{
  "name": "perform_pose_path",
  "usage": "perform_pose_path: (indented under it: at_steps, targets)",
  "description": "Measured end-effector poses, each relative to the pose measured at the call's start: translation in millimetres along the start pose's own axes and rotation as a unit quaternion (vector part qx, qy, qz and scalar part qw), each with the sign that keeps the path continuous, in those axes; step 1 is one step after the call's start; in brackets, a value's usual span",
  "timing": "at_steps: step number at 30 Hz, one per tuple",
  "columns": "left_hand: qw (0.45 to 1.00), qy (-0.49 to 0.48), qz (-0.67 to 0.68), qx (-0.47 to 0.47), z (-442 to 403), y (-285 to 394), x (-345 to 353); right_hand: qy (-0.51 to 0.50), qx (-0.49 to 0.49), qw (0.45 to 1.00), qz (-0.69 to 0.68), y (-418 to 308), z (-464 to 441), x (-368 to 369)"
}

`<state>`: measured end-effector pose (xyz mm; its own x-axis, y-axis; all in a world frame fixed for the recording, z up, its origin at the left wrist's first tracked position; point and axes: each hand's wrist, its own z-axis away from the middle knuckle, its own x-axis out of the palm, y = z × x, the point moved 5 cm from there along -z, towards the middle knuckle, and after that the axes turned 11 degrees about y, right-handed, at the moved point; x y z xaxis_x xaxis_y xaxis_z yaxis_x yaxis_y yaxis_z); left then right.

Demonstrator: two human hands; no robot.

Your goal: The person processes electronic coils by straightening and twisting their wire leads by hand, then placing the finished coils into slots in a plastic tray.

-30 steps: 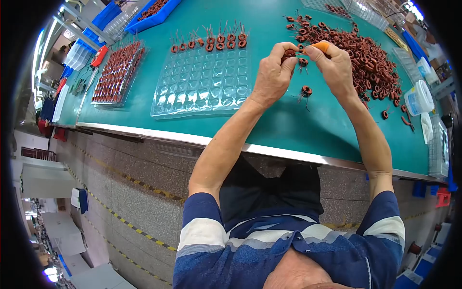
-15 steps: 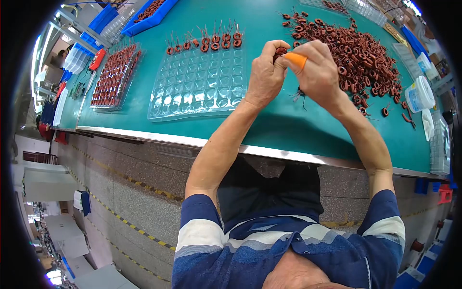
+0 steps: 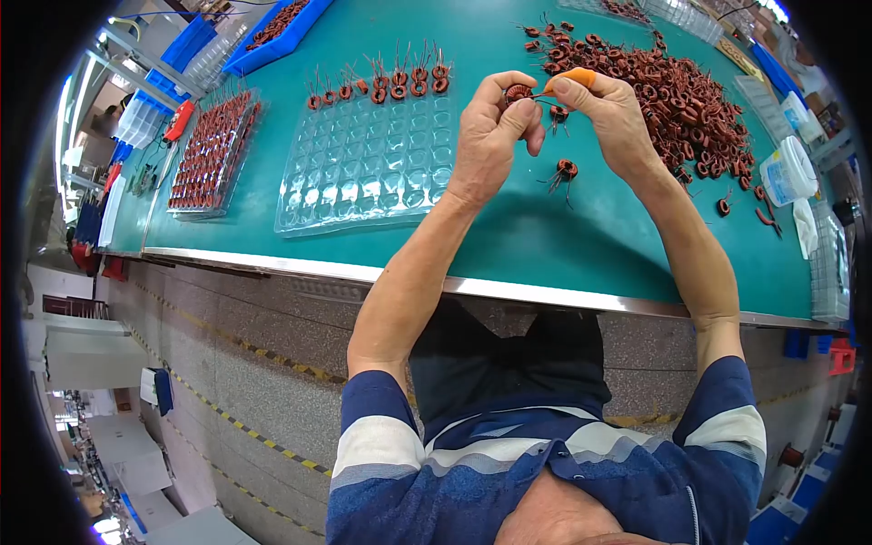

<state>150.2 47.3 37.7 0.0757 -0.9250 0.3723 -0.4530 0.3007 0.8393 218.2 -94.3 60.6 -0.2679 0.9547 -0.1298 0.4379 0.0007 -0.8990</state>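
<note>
Between thumb and fingers, my left hand (image 3: 490, 136) grips a copper-coloured toroidal coil (image 3: 518, 94). My right hand (image 3: 618, 123), with an orange finger cot (image 3: 574, 80) on one finger, pinches a wire lead stretching from that coil. Under the hands, a loose coil (image 3: 566, 170) lies on the green table with its leads splayed, and a second coil (image 3: 558, 114) sits between the two hands. To the left, a clear plastic tray (image 3: 363, 163) with round pockets has coils standing in its far rows, leads upward.
A large heap of coils (image 3: 681, 100) covers the right of the table. At the left stands a filled tray of coils (image 3: 213, 154). A blue bin (image 3: 309, 27) with coils is at the back. A white tub (image 3: 788, 173) stands at the right edge.
My hands have moved apart a little, the right one to the right, exposing the coil and its lead. Two loose coils between and below the hands now show clearly.
</note>
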Motion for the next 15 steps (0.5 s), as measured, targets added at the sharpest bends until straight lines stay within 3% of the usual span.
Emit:
perform_pose_path:
  at_steps: [11, 15]
  targets:
    - [0.996, -0.030, 0.067, -0.045, 0.6, -5.0, 2.4, 0.003, -0.025, 1.000, -0.007, 3.7, -1.2, -1.7]
    - [0.997, -0.025, 0.071, -0.031, -1.4, -3.6, 1.8, 0.066, -0.034, 0.996, -0.056, -8.9, 0.3, -1.2]
